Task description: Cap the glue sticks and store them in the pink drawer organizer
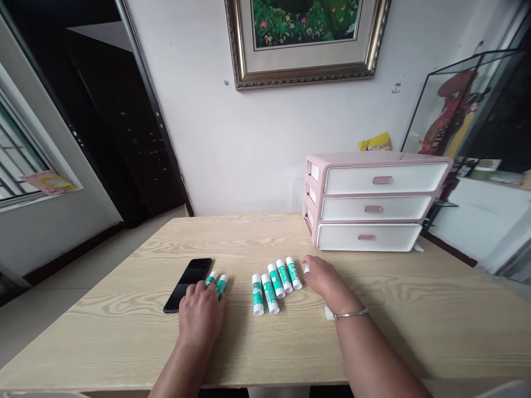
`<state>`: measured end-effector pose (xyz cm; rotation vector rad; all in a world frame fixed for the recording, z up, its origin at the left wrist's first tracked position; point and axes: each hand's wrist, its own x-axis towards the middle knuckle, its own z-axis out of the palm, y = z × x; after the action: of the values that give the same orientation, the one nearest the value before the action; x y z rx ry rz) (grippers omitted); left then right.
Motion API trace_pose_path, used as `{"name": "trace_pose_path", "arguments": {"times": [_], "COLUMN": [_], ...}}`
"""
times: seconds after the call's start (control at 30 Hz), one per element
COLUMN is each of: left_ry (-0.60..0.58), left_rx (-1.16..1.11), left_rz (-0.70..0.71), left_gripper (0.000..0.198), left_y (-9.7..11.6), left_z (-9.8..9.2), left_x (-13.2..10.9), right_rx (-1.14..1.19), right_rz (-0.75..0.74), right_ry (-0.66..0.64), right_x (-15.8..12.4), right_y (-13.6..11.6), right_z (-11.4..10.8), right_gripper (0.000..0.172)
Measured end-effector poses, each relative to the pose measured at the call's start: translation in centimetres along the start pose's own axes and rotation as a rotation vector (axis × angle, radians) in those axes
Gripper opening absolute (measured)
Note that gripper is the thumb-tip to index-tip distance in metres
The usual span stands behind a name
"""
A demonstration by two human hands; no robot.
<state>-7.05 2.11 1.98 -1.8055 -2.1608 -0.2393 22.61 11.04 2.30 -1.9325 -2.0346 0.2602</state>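
Observation:
My left hand [202,312] lies over the near ends of two green-and-white glue sticks [222,284], its fingers curled down on them. Their far white ends stick out past the fingers. Right beside them is a black phone [188,284]. Several more glue sticks [270,294] lie in a slanted row in the middle of the table. At the row's right end, my right hand [321,274] is closed on another glue stick [306,269]; only its white end shows. A white piece [329,313] peeks out from under my right wrist, mostly hidden.
A pink-and-white drawer unit [377,202] stands at the table's back right, with a yellow packet [376,142] behind it. The wooden table [136,342] meets a white wall bearing a framed picture [305,77]. A glass case [452,110] is at the right.

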Motion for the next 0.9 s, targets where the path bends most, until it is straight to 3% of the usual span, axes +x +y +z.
{"name": "trace_pose_path", "arguments": {"times": [0.2, 0.33, 0.47, 0.63, 0.77, 0.9], "left_ry": [0.035, 0.044, -0.119, -0.366, -0.497, -0.538], "left_rx": [-0.083, -0.414, -0.926, -1.526, -1.613, -1.591], "left_rz": [0.028, -0.004, -0.07, -0.023, 0.026, 0.072], "left_gripper": [0.026, 0.03, 0.034, 0.035, 0.03, 0.037], "left_y": [-0.1, 0.3, 1.6, 3.9, 5.5, 6.5], "left_z": [0.9, 0.8, -0.1, -1.4, -2.3, -2.5], "left_x": [0.1, 0.6, 1.2, 2.0, 2.3, 2.1], "right_rx": [0.051, 0.099, 0.28, 0.83, 1.208, 1.372], "right_rz": [0.018, 0.042, 0.049, -0.032, -0.147, -0.184], "right_ry": [0.093, 0.146, 0.218, 0.211, 0.105, -0.019], "right_x": [0.5, 0.7, 0.9, 1.1, 0.8, 0.0], "right_y": [0.1, 0.0, -0.7, -1.4, -1.8, -2.7], "right_z": [1.1, 1.0, 0.6, 0.9, 1.1, 0.8], "right_gripper": [0.033, 0.034, 0.034, 0.035, 0.045, 0.049]}}
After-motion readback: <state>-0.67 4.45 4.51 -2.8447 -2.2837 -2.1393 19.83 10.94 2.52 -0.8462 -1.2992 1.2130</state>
